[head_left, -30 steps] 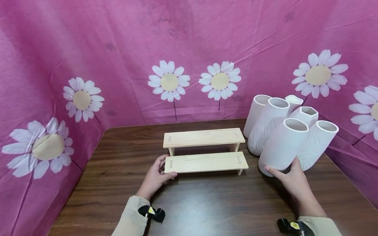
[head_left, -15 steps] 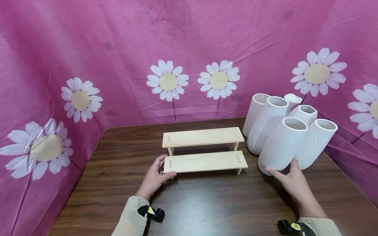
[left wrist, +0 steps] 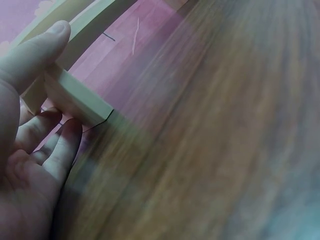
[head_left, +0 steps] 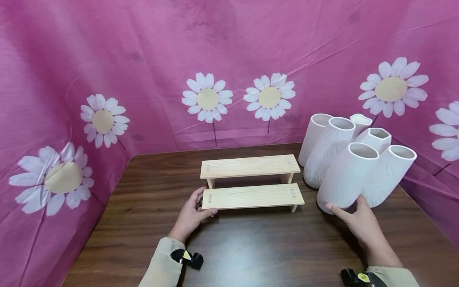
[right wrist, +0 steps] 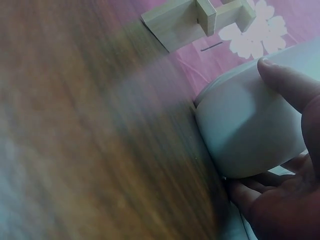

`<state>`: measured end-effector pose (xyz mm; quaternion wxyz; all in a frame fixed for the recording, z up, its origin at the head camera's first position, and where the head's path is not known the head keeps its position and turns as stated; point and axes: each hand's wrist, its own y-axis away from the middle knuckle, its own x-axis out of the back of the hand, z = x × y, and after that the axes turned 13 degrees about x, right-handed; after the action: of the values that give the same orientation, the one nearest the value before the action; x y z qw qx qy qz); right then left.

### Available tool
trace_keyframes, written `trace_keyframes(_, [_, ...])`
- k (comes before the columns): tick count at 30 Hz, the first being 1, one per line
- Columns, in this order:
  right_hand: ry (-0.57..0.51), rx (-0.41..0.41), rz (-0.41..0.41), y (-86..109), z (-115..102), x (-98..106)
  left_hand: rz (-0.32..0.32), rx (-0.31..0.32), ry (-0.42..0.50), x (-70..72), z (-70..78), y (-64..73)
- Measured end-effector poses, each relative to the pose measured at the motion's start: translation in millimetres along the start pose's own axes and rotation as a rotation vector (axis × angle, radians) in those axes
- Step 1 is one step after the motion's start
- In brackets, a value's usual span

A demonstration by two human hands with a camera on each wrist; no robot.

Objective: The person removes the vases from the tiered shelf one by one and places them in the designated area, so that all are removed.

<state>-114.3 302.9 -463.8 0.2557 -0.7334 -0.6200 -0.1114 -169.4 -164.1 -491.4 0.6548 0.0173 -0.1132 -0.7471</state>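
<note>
A two-step pale wooden display riser (head_left: 252,196) stands on the brown table. At its left end my left hand (head_left: 190,215) grips the lower step, thumb along the front edge. The left wrist view shows the fingers (left wrist: 65,145) bent around the step's leg. To the right, my right hand (head_left: 363,223) holds the base of a smooth white vase (head_left: 346,179) between thumb and fingers. In the right wrist view this vase (right wrist: 250,125) stands with its bottom edge at the table, and some fingertips are hidden behind it.
More white vases stand close behind and beside the held one, among them a ribbed vase (head_left: 328,155) and one with an angular mouth (head_left: 376,137). A pink cloth (head_left: 233,48) with daisies hangs behind the wood-grain table (head_left: 143,191).
The head view has shifted slightly, so everything sits a little further right in it. Both hands, the riser and the vases keep their places on the table.
</note>
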Motion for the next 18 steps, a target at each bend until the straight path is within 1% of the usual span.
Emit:
trace_keyframes(4, [0.026,-0.006,-0.036,1.7,2,2,0.012,-0.008,-0.003,-1.4,-0.1,0.0])
trace_keyframes(8, [0.068,-0.008,-0.085,7.6,5,5,0.024,-0.026,-0.015,-3.1,-1.4,3.5])
trace_keyframes(11, [0.099,-0.038,-0.121,14.7,5,6,0.043,-0.045,-0.024,-3.7,-4.4,10.6])
trace_keyframes(16, [0.232,-0.101,-0.115,29.8,-1,10,0.087,-0.068,-0.052,-3.0,-11.1,26.2])
trace_keyframes(18, [0.253,-0.096,-0.102,37.1,-6,8,0.105,-0.073,-0.069,-2.3,-12.0,32.9])
